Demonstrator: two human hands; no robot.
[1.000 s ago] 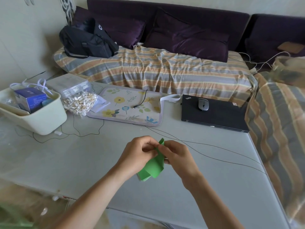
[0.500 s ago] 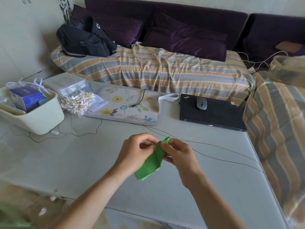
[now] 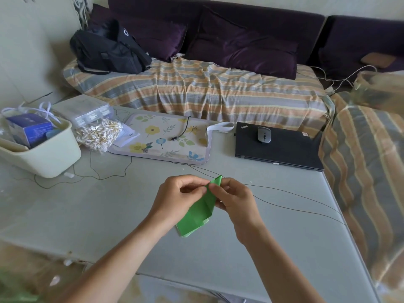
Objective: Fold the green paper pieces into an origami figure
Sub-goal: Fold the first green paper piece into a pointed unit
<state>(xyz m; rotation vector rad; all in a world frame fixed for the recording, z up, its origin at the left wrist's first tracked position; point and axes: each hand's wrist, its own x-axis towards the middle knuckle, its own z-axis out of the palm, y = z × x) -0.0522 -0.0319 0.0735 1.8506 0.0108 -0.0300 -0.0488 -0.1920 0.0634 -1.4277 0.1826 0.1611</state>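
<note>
The green paper [image 3: 200, 212] is being held just above the grey worktop [image 3: 91, 213], near its front middle, folded into a long narrow shape whose pointed tip is sticking up between the two hands and whose wider, layered end is hanging down toward the worktop. The left hand [image 3: 175, 202] is pinching the paper near the tip, its fingers curled over the left edge. The right hand [image 3: 235, 199] is pinching the same tip from the other side, thumb and forefinger meeting the paper close to the left hand's fingertips, the remaining fingers curled in behind.

Thin dark cables [image 3: 290, 207] are running across the worktop behind and to the right of the hands. Farther back, a floral mat [image 3: 161, 138] is lying flat with a small black cable end on it. To its right a closed black laptop [image 3: 282, 149] is carrying a grey mouse [image 3: 264, 134]. To the left of the mat a bag of cotton swabs [image 3: 98, 134] is sitting beside a clear plastic box [image 3: 84, 110], and a cream bin [image 3: 43, 152] is holding a blue carton [image 3: 28, 130]. Beyond the worktop a striped cover is lying over a sofa [image 3: 196, 88], with a black bag [image 3: 109, 49] and dark purple cushions [image 3: 240, 44] on it.
</note>
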